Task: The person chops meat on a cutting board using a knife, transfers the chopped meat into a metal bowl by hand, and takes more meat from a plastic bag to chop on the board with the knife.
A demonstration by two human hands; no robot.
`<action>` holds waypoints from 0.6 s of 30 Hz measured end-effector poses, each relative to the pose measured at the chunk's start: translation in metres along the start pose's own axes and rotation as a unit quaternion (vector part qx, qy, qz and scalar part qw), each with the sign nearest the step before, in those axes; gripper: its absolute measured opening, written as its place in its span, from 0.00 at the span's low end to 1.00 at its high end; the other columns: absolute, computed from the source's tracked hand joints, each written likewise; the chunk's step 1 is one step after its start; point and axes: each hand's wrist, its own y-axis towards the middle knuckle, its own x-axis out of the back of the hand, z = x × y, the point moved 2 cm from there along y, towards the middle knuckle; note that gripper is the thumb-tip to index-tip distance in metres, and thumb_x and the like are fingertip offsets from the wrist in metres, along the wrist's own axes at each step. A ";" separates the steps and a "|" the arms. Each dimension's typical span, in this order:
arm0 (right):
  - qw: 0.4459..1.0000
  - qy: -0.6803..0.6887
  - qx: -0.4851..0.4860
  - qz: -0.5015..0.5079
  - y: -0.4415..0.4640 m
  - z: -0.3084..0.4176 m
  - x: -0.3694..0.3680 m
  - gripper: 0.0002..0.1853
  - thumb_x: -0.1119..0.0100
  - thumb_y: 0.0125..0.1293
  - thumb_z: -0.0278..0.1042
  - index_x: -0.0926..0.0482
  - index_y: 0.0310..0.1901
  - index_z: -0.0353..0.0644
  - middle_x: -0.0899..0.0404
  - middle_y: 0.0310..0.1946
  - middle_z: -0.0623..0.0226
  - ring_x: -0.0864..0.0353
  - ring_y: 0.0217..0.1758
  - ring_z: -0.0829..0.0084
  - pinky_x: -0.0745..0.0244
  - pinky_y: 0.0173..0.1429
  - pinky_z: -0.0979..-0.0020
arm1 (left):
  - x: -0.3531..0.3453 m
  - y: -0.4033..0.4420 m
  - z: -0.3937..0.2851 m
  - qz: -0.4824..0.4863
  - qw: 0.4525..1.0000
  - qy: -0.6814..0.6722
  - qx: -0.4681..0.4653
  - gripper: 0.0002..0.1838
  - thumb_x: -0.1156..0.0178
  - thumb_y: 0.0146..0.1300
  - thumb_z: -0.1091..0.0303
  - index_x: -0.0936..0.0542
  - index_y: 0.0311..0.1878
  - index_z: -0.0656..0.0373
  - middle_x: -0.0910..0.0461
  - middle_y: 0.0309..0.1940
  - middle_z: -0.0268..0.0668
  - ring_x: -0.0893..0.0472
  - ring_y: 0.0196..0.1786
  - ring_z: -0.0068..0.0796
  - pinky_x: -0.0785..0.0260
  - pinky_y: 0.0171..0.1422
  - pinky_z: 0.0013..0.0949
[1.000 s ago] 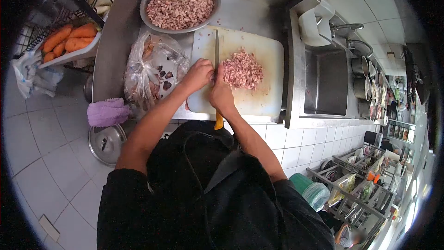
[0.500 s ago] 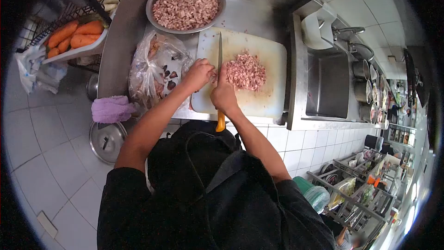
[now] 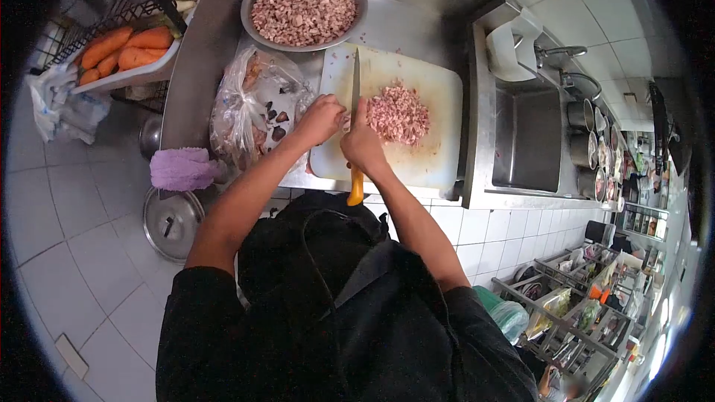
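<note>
In my right hand (image 3: 363, 147) is a kitchen knife (image 3: 356, 74) with a yellow handle, its blade pointing away from me over the white cutting board (image 3: 439, 112). My left hand (image 3: 320, 120) is closed at the board's left side, fingertips pinching a small pale pink piece (image 3: 345, 122) beside the blade; its kind is unclear. Right of the knife lies a heap of finely chopped pinkish pieces (image 3: 400, 113). A metal bowl (image 3: 248, 18) behind the board is full of similar chopped pieces. A clear plastic bag (image 3: 237, 115) with pinkish-brown contents stands left of my left hand.
Dark scraps (image 3: 278, 133) lie by the bag. A purple towel (image 3: 184, 169) hangs at the counter's left corner, above a pot lid (image 3: 173, 223). Carrots (image 3: 112, 52) fill a tray at far left. To the right is a metal sink (image 3: 527, 134) with taps.
The view has shifted slightly. My right hand and the knife stay nearly where they were, the handle a little higher in view. My left hand keeps its pinch beside the blade.
</note>
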 end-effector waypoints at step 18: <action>0.991 0.124 -0.033 -0.044 -0.032 -0.025 0.084 0.36 0.49 0.69 0.32 0.45 0.78 0.46 0.15 0.40 0.42 0.13 0.31 0.52 0.18 0.36 0.55 | -0.002 -0.005 -0.009 -0.031 0.998 -0.020 0.055 0.08 0.38 0.61 0.74 0.17 0.43 0.64 0.20 0.46 0.45 0.23 0.56 0.49 0.29 0.62 0.45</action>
